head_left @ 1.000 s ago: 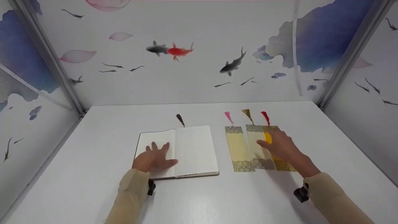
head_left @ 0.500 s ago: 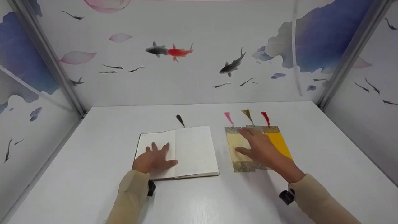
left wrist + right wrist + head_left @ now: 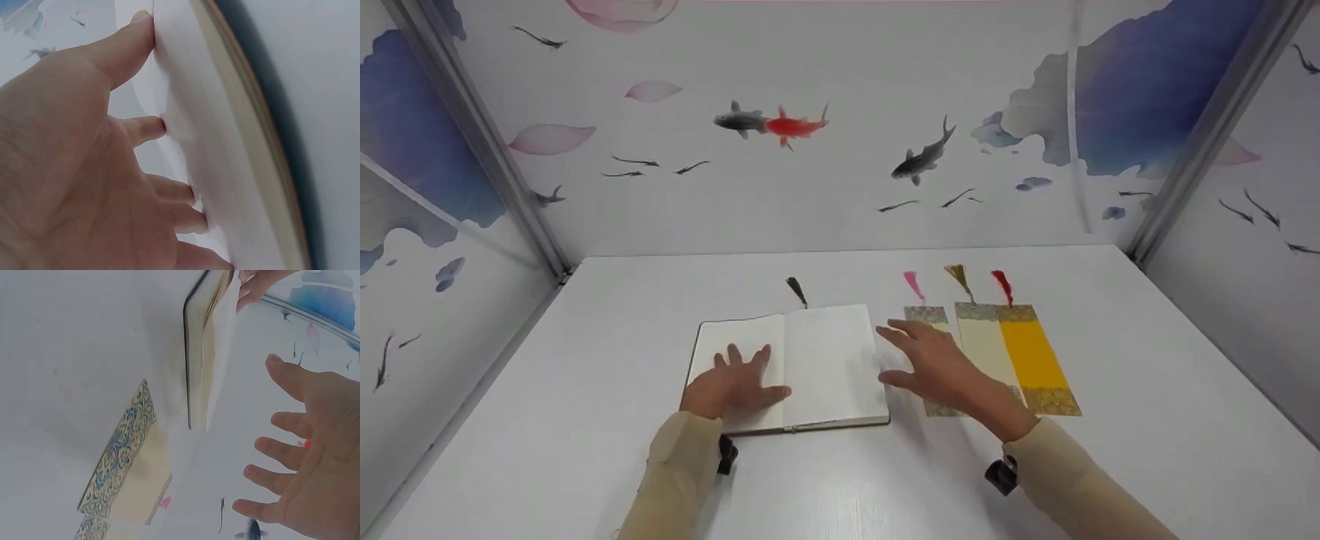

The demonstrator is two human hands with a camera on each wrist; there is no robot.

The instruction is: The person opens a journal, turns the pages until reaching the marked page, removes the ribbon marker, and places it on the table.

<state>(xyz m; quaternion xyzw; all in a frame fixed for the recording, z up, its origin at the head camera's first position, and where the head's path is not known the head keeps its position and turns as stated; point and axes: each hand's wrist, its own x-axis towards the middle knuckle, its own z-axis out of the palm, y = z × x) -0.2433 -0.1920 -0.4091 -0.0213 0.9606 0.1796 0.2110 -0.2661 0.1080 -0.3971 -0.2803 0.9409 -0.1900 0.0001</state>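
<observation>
An open notebook (image 3: 832,367) with blank pages lies on the white table, a dark tassel (image 3: 795,291) sticking out past its top edge. My left hand (image 3: 735,384) rests on the left page with fingers spread; in the left wrist view its fingertips (image 3: 153,126) touch the paper. My right hand (image 3: 941,367) hovers with straight, parted fingers between the notebook's right edge and the bookmarks, holding nothing. Under it is the pink-tasselled cream bookmark (image 3: 926,315), partly hidden. Beside that lie a second cream bookmark (image 3: 982,341) with an olive tassel and a yellow bookmark (image 3: 1035,352) with a red tassel.
The white table (image 3: 840,487) meets a back wall (image 3: 840,195) printed with fish and petals. Side walls with metal corner posts (image 3: 1200,135) stand at left and right. A small black device (image 3: 1003,476) is worn at the right wrist.
My right hand has moved left, from over the yellow bookmark, across the cream ones, to near the notebook's right edge. The left hand has stayed on the page.
</observation>
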